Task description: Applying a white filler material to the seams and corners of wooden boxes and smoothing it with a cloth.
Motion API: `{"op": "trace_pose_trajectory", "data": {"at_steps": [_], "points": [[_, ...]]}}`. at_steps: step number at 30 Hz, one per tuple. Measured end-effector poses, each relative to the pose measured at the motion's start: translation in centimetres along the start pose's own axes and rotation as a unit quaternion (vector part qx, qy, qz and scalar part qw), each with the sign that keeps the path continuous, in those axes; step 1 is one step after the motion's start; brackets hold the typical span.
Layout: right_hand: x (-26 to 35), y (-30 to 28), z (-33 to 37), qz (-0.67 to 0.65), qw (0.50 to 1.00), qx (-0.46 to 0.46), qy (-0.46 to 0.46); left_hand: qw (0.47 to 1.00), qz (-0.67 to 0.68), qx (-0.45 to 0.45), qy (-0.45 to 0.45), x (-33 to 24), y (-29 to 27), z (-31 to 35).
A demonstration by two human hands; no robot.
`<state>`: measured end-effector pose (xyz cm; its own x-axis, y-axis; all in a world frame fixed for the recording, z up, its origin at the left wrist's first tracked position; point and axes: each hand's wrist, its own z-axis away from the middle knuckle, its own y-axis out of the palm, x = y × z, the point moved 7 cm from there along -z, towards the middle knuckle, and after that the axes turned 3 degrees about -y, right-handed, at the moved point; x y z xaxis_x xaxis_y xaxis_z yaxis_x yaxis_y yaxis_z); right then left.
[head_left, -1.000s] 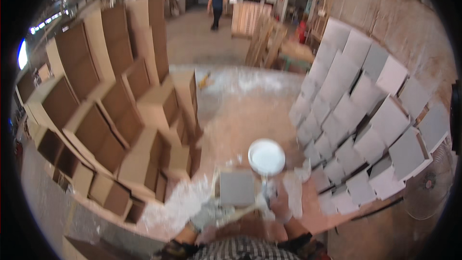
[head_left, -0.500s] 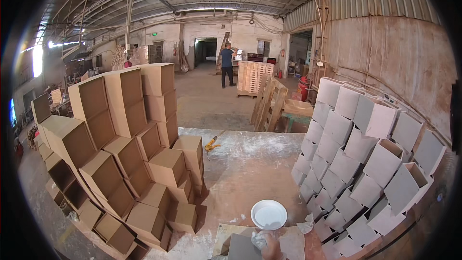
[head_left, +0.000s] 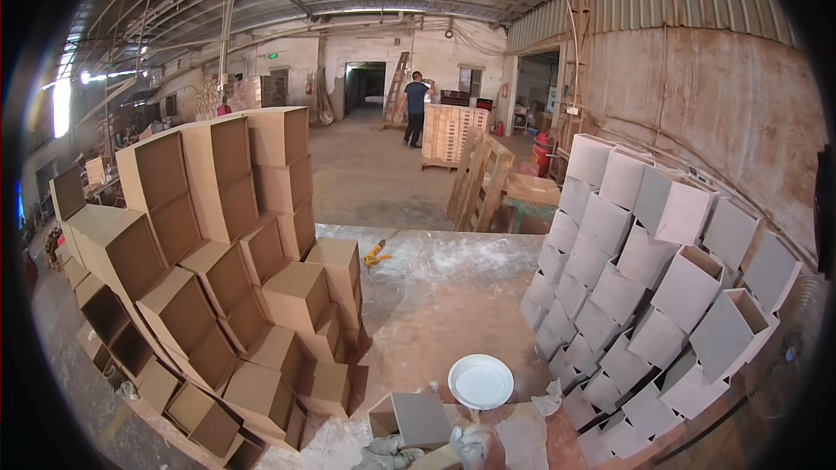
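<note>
In the head view, a squared box [head_left: 424, 419], its flat face matte grey and its open side brown within, sits at six o'clock on the powdery table [head_left: 435, 305]. A round white basin [head_left: 481, 382] is near, toward five. The left hand [head_left: 385, 452], greyish and wrinkled, lies low at the box's near edge; the right hand [head_left: 475, 447], whitish, curls at its right. Whether either grips, I cannot tell.

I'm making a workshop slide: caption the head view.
Left hand and right hand by a grey box, white bowl beyond, between brown boxes and pale boxes.
</note>
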<state>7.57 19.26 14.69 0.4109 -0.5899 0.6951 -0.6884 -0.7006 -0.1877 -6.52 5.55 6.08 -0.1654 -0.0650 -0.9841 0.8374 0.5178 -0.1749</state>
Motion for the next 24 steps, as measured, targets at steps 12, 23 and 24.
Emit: {"op": "trace_pose_trajectory", "data": {"at_steps": [12,23,24], "points": [[2.4,1.5,-6.8,-0.065,0.985,0.027,0.160,0.875,-0.400,-0.055,0.268,-11.4,-0.1,3.0],[0.2,-2.4,-1.5,-0.022,0.959,-0.090,0.267,0.905,-0.345,-0.021,0.248,-10.3,0.3,3.6],[-3.0,-2.0,1.1,-0.182,0.905,-0.118,0.366,0.893,-0.390,-0.020,0.224,-9.9,0.8,2.9]]}}
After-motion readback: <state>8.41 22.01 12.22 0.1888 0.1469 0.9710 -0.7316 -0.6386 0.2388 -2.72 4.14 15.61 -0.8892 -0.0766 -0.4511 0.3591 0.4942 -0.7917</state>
